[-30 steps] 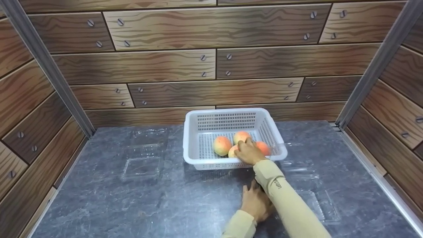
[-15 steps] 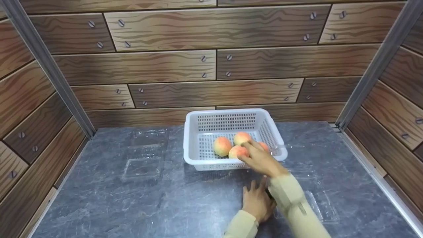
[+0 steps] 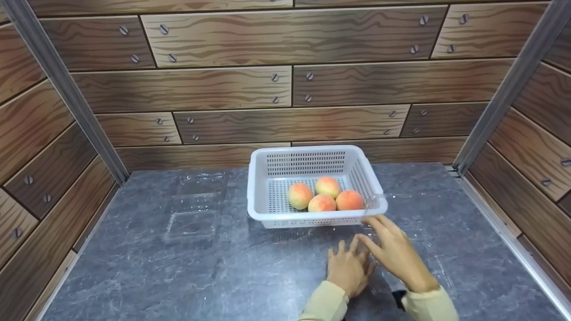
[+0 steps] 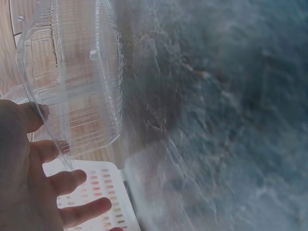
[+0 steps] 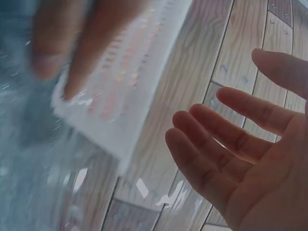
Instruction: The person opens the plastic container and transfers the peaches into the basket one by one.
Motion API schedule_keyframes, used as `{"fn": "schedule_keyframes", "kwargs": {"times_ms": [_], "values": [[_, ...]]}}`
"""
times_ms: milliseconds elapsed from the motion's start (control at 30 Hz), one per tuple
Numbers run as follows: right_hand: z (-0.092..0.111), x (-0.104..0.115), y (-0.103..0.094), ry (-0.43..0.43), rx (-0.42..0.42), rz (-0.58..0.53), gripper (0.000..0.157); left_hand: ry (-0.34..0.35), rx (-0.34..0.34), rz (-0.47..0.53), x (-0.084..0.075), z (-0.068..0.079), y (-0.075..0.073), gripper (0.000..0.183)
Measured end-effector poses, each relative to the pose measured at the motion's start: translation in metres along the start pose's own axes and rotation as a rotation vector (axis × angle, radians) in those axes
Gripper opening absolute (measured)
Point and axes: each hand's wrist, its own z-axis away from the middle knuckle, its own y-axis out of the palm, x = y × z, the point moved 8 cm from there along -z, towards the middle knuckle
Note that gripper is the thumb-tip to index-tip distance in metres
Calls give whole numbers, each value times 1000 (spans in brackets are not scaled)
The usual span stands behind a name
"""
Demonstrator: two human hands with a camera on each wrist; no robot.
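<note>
My left hand [image 3: 347, 269] has its fingers spread beside a clear plastic clamshell box [image 4: 82, 72]. In the left wrist view, its thumb and index fingertip touch the box's rim, while the other fingers extend loosely. Just to the right, my right hand [image 3: 397, 254] hovers over the box with relaxed fingers and nothing in them. Part of the box is hidden beneath this hand in the head view. Several red-and-yellow peaches [image 3: 322, 203] lie in the white plastic basket [image 3: 255, 187], beyond both hands.
Another transparent plastic box [image 3: 192, 225] lies open on the left part of the grey marbled table [image 3: 178, 276]. The clamshell's raised edge overlaps the basket's front right corner. Wood-patterned walls [image 3: 223, 89] enclose the back and sides.
My right hand has let go of a peach among the others in the basket and drawn back toward me, to the right. My left hand stays almost in place beside the clamshell box.
</note>
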Motion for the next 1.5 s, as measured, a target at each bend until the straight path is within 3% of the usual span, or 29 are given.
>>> {"fn": "schedule_keyframes", "kwargs": {"times_ms": [200, 500, 733, 867, 1133, 1500], "values": [[34, -20, 1, 25, -55, 81, 29, -7, -5, 28, 0, -1, -2, 51], [72, -36, 19, 142, 110, 164, 29, -3, -5, 22, 0, 0, -1, 52], [79, -37, 38, 191, 224, 130, 24, -19, -33, 15, 2, 0, -5, 51], [86, -37, 47, 176, 239, 109, 26, -16, -23, 22, 1, 1, -3, 51], [93, -46, 58, 288, 239, 178, 8, -28, -37, 34, 1, 2, -1, 51], [94, -54, 63, 370, 271, 127, 14, -35, -67, 54, -2, 1, -2, 50]]}}
